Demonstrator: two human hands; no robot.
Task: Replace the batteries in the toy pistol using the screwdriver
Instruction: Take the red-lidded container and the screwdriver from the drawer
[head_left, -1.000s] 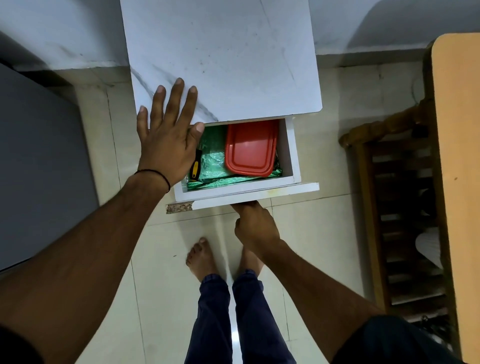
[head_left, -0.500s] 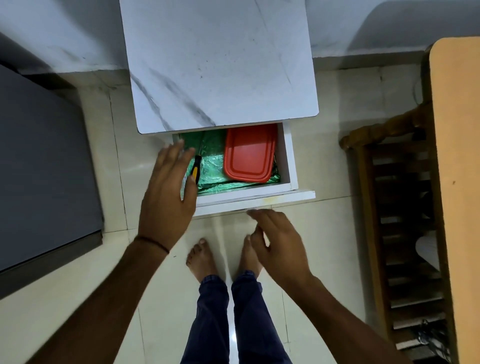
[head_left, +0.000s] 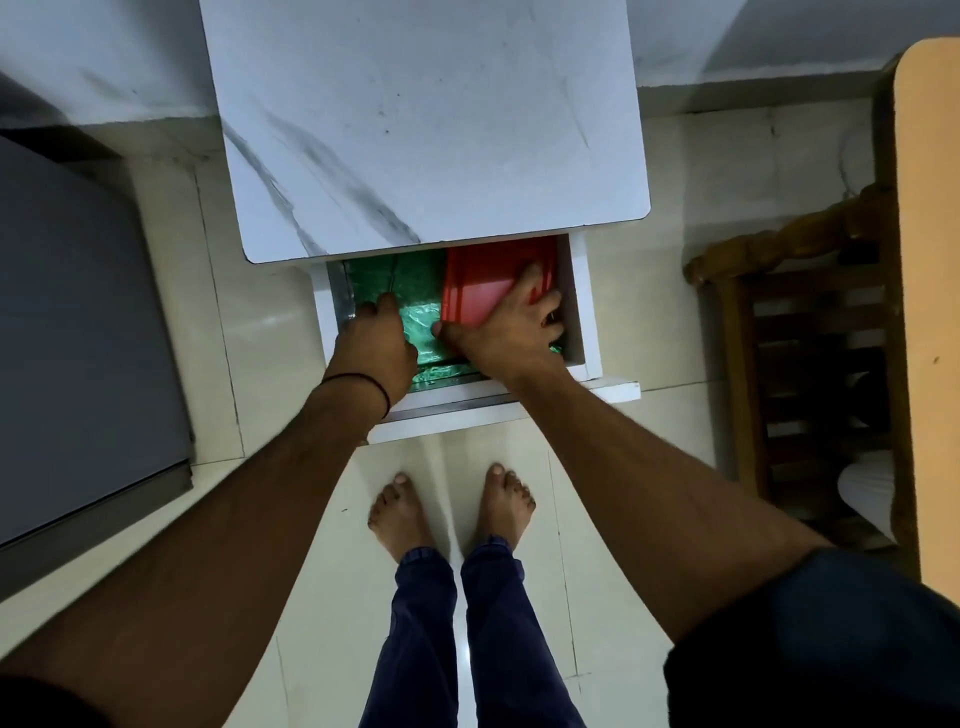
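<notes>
Two hands: left hand (head_left: 371, 348), right hand (head_left: 506, 332). One drawer (head_left: 584, 312). One red container (head_left: 472, 280). One green bag (head_left: 418, 322).

drawer (head_left: 583, 296) open | left hand (head_left: 371, 343) inside | right hand (head_left: 504, 335) holds red box (head_left: 480, 270)

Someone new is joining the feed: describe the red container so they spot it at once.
Find the white marble-patterned table in the middle; its drawer is pulled open toward the person. In the drawer's right half, under the right hand, lies the flat red container. It is the only red, rigid thing there, beside crinkled green plastic.
</notes>
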